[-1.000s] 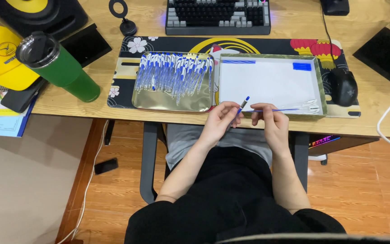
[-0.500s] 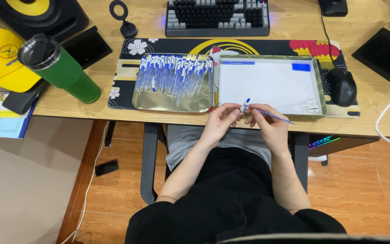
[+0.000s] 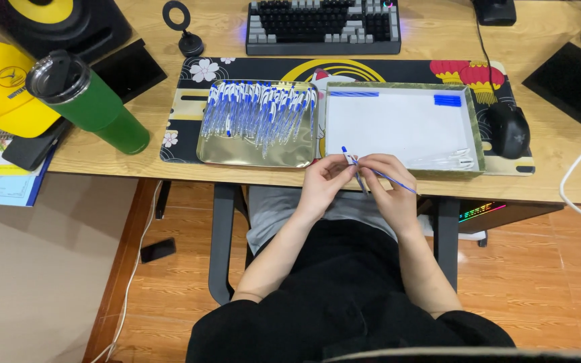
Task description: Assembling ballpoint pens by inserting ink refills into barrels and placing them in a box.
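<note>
Both hands met at the near edge of the counter [image 3: 169,168], just in front of the white tray [image 3: 398,124]. The left hand [image 3: 324,181] had its fingers pinched on a small pen part [image 3: 348,157] with a blue tip, and the right hand [image 3: 388,185] had its fingers closed on a thin blue refill [image 3: 393,180] that slanted out to the right. The two pieces touched between the hands. The white tray held blue pieces in its far corners and clear tubes [image 3: 448,160] near the right hand. To the left, a metal tray [image 3: 257,154] carried a heap of pens [image 3: 260,111]. A mouse [image 3: 509,129] lay right of the trays, a green tumbler [image 3: 95,107] well apart to the left.
</note>
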